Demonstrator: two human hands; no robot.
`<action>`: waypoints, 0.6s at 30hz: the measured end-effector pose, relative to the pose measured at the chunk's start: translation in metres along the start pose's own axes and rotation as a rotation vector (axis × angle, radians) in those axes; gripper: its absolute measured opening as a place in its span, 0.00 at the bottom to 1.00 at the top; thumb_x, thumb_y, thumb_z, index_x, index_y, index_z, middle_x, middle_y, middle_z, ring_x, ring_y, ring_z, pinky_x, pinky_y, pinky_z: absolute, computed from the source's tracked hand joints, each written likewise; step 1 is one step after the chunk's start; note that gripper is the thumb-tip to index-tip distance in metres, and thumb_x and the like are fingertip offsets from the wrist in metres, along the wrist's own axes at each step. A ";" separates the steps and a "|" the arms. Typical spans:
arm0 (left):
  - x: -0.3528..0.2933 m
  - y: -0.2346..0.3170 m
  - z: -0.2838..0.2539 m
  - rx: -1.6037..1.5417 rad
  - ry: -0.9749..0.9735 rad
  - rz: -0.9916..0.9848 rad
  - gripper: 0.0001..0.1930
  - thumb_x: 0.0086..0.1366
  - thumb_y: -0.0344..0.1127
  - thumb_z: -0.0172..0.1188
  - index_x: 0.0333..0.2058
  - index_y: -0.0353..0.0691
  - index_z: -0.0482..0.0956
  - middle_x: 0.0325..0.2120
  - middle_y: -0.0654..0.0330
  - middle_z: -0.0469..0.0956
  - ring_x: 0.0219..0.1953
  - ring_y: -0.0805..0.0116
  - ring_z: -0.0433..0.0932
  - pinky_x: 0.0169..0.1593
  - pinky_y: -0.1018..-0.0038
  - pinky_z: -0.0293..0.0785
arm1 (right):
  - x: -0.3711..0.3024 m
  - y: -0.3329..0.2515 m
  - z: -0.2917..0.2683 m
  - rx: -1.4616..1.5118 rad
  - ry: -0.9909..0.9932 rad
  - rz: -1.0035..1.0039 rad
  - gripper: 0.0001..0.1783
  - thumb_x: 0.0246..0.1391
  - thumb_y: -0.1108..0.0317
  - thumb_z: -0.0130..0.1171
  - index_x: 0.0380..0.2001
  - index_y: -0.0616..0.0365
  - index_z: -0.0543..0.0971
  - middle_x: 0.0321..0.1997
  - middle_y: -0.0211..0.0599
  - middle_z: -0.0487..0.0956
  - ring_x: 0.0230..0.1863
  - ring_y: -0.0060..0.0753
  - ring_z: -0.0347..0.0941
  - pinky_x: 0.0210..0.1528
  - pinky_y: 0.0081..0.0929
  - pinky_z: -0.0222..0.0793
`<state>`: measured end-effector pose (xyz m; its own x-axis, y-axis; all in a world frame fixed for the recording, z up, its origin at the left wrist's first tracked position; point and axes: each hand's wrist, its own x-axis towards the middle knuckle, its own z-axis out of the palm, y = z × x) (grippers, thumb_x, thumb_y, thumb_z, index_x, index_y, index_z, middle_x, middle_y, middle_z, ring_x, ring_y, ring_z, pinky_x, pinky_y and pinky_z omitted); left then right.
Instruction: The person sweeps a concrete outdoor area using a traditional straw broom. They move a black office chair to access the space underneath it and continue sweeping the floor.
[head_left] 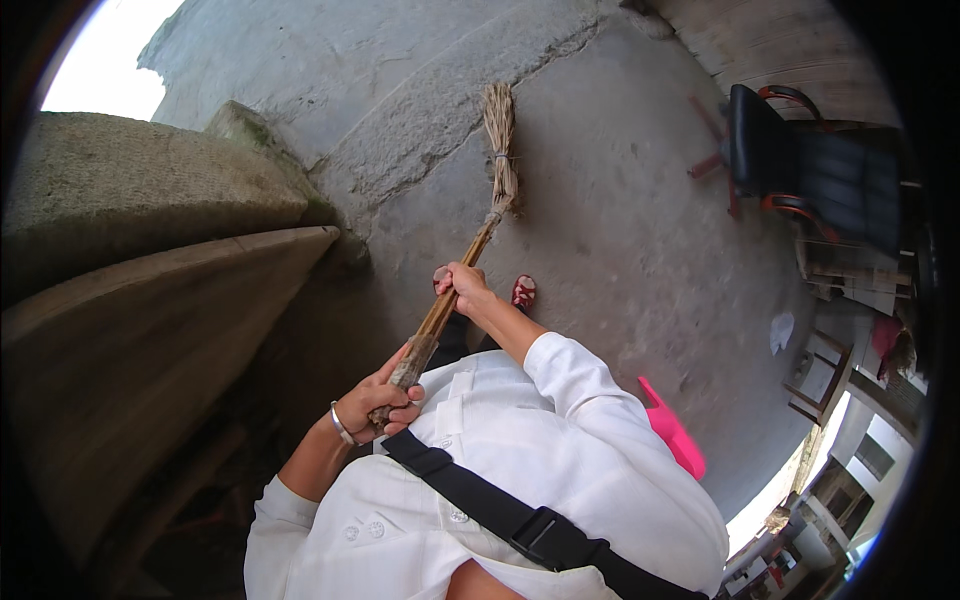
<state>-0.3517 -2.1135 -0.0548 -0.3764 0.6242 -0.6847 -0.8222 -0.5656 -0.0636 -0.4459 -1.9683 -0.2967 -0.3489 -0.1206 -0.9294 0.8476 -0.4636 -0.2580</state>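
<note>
A straw broom (500, 150) with a wooden stick handle slants from my body out over the grey concrete floor. Its bristles are bound with a tie and rest near a rough crack in the concrete. My left hand (378, 400), with a bangle at the wrist, is wrapped round the upper end of the handle close to my waist. Farther down the stick, my right hand (463, 287) is closed round it, above my feet in red sandals (523, 291). Both hands grip the same handle.
A wooden door (170, 300) and a stone wall block (150, 170) stand on the left. At the right is a black armchair (800, 160) with red-brown arms. A bright pink plastic object (672, 430) lies beside me, and a white scrap (781, 331) lies near a wooden frame.
</note>
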 end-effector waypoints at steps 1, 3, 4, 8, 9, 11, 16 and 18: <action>0.002 0.001 0.002 -0.005 -0.020 -0.008 0.42 0.47 0.18 0.42 0.58 0.63 0.40 0.27 0.60 0.61 0.16 0.79 0.57 0.15 0.84 0.57 | -0.011 -0.010 0.002 -0.023 0.021 -0.029 0.09 0.46 0.73 0.42 0.14 0.60 0.63 0.09 0.37 0.63 0.08 0.33 0.60 0.11 0.31 0.63; 0.024 -0.001 -0.013 -0.145 -0.069 0.012 0.40 0.47 0.19 0.41 0.58 0.61 0.42 0.28 0.60 0.61 0.17 0.79 0.56 0.15 0.85 0.57 | 0.002 -0.025 -0.005 -0.070 0.078 0.009 0.11 0.46 0.72 0.41 0.13 0.59 0.63 0.09 0.37 0.63 0.08 0.33 0.60 0.12 0.32 0.63; 0.038 -0.002 -0.023 -0.213 -0.092 0.022 0.40 0.47 0.19 0.41 0.58 0.60 0.43 0.28 0.60 0.61 0.17 0.79 0.56 0.14 0.86 0.57 | 0.012 -0.030 -0.006 -0.091 0.104 0.028 0.11 0.46 0.72 0.41 0.12 0.59 0.62 0.09 0.37 0.62 0.08 0.33 0.60 0.12 0.32 0.63; 0.065 -0.010 -0.034 -0.455 -0.114 0.073 0.33 0.48 0.20 0.41 0.55 0.51 0.50 0.27 0.60 0.61 0.17 0.81 0.57 0.14 0.88 0.57 | 0.044 -0.025 -0.012 -0.285 0.166 0.095 0.10 0.45 0.74 0.39 0.14 0.63 0.64 0.09 0.42 0.64 0.09 0.35 0.61 0.12 0.33 0.63; 0.060 -0.015 -0.032 -0.479 -0.119 0.066 0.29 0.49 0.21 0.41 0.52 0.46 0.54 0.26 0.60 0.60 0.17 0.81 0.57 0.14 0.88 0.57 | 0.082 0.004 -0.034 -0.258 0.117 0.211 0.09 0.46 0.76 0.39 0.15 0.62 0.65 0.10 0.42 0.65 0.08 0.35 0.62 0.11 0.31 0.63; 0.048 -0.031 -0.045 -0.449 0.015 0.075 0.19 0.49 0.23 0.42 0.42 0.40 0.58 0.23 0.62 0.59 0.15 0.82 0.57 0.14 0.88 0.58 | 0.061 0.023 -0.015 -0.303 0.214 0.114 0.05 0.46 0.79 0.40 0.20 0.65 0.65 0.13 0.45 0.67 0.10 0.39 0.66 0.12 0.34 0.65; 0.003 -0.024 -0.035 -0.185 -0.034 0.049 0.37 0.46 0.21 0.41 0.57 0.54 0.47 0.26 0.60 0.60 0.15 0.81 0.56 0.13 0.87 0.56 | 0.017 0.040 0.006 -0.156 0.081 0.061 0.02 0.44 0.76 0.40 0.21 0.62 0.62 0.10 0.40 0.63 0.08 0.35 0.61 0.10 0.34 0.63; -0.004 -0.014 -0.025 -0.044 -0.070 0.005 0.38 0.46 0.21 0.41 0.57 0.56 0.46 0.26 0.60 0.60 0.15 0.80 0.56 0.13 0.87 0.56 | -0.002 0.029 0.004 -0.064 0.058 -0.004 0.06 0.45 0.73 0.42 0.18 0.60 0.62 0.11 0.38 0.64 0.09 0.33 0.61 0.11 0.33 0.64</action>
<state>-0.3278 -2.1217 -0.0691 -0.4101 0.6565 -0.6330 -0.8015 -0.5907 -0.0933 -0.4220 -1.9850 -0.3010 -0.3301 -0.0667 -0.9416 0.8708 -0.4065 -0.2765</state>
